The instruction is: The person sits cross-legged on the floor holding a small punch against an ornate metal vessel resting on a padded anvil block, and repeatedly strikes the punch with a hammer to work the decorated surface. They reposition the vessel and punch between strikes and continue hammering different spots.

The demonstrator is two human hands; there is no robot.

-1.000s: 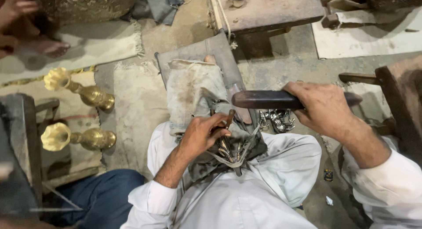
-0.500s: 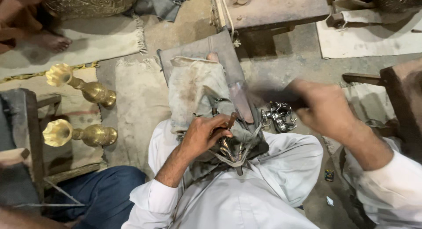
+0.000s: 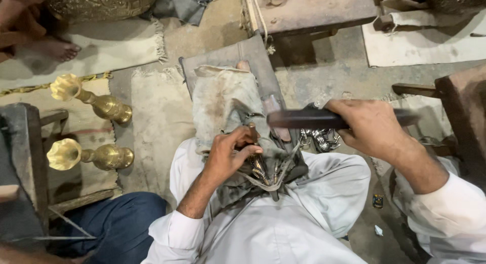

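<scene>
Dark metal hammer [image 3: 309, 118] gripped in the right hand [image 3: 372, 128], fist wrapped round the handle — head just above the left hand [image 3: 230, 155], whose fingers pinch a small punch [image 3: 254, 150] upright on the cloth-covered lap [image 3: 223, 99]. Two brass vases [image 3: 91, 127] well left.

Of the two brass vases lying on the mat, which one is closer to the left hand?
The lower brass vase: it lies nearer the left hand and the blue trouser leg. The upper brass vase lies farther up the mat.
</scene>
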